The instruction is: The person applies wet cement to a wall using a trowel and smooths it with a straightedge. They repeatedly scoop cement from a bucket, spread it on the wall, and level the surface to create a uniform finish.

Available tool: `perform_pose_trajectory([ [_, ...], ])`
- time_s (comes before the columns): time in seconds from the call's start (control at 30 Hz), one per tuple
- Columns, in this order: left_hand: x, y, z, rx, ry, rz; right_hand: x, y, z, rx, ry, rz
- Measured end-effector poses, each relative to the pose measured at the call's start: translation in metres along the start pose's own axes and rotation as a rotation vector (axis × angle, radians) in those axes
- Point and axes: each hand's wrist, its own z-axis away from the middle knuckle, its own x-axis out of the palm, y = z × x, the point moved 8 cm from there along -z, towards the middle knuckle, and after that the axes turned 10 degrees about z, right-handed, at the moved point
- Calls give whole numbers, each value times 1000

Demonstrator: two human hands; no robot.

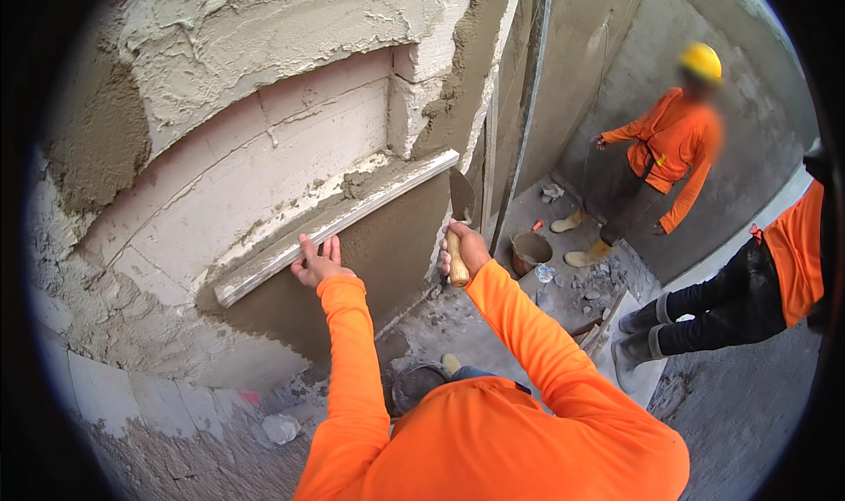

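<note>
A long pale straightedge board (378, 204) lies slanted along the sill of a wall recess (273, 149), at the top edge of a panel of wet grey mortar (396, 246). My left hand (320, 261) holds the board from below near its middle, fingertips against its front edge. In my right hand (466, 253) is a trowel (461, 195), gripped round its wooden handle with the blade pointing up. The blade is close to the board's right end; whether they touch I cannot tell. Some mortar sits on the sill behind the board.
A person in a yellow helmet (701, 61) stands at the back right. Nearer, another person in dark boots (635, 358) stands at the right edge. A mortar bucket (532, 249) and rubble (594, 294) are on the floor. A second bucket (417, 386) sits below me.
</note>
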Motion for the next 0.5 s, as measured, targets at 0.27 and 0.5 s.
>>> perform_pose_trajectory([
  [0.27,-2,0,-2,-1,3,-26,-2,-5,7,-46,-24,25],
  [0.5,0,0,2,-33,-7,-27,2,-10,19,-49,-23,30],
])
